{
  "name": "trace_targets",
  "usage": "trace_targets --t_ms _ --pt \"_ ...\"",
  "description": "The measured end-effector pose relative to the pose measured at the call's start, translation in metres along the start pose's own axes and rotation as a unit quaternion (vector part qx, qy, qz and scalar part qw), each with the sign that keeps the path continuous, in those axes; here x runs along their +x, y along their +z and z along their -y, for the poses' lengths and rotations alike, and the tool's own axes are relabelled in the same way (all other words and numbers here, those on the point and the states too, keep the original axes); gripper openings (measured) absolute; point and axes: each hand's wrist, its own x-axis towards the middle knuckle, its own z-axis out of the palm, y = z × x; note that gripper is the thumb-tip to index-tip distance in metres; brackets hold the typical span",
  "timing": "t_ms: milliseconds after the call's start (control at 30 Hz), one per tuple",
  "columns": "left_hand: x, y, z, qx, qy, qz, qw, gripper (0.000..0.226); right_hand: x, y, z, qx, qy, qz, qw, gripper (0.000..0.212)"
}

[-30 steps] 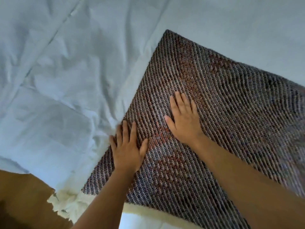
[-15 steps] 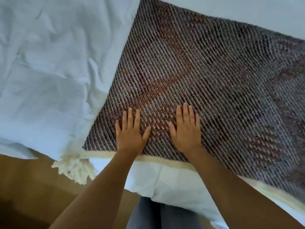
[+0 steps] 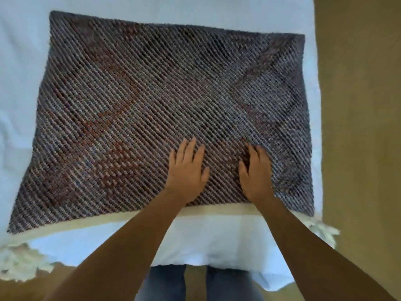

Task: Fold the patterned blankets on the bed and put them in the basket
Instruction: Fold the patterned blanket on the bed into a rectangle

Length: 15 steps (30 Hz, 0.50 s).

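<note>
since last frame: both hands slid right | left hand (image 3: pixel 187 170) and right hand (image 3: pixel 256 172) flat, fingers spread, gripping nothing | blanket (image 3: pixel 152 101) lies on bed (image 3: pixel 17 61) | right hand's blurry, probably pressing | smooth outward before you fold

Coarse, ribbed woven blanket (image 3: pixel 134 101) with cream tassels (image 3: pixel 20 263) on smooth matt bedsheet (image 3: pixel 217 240).

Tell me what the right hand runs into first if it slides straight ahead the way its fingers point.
Only more patterned blanket: the right hand lies flat on it, fingers pointing at its far edge. Past that edge comes bare white sheet. Nothing else seems to lie in that line.
</note>
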Motion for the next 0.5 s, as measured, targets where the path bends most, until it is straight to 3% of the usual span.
trace_targets --t_ms 100,200,300,400,500 --pt "0.039 0.012 -0.076 -0.032 0.035 0.069 0.996 0.060 -0.003 -0.026 -0.064 -0.057 0.022 0.020 0.998 0.056" --pt "0.070 0.023 -0.135 -0.028 0.033 0.107 0.993 0.058 -0.004 -0.044 -0.109 -0.038 0.040 0.021 0.998 0.055" --pt "0.097 0.027 -0.179 -0.016 0.057 0.060 0.996 0.050 0.010 -0.055 -0.133 0.026 0.084 -0.031 0.996 0.051" --pt "0.125 0.027 -0.216 -0.018 0.059 0.004 0.998 0.046 0.035 -0.063 -0.142 0.145 0.177 -0.083 0.970 0.050" --pt "0.150 0.029 -0.247 -0.021 0.015 0.019 0.999 0.054 0.056 -0.069 -0.144 0.259 0.213 -0.068 0.940 0.033"
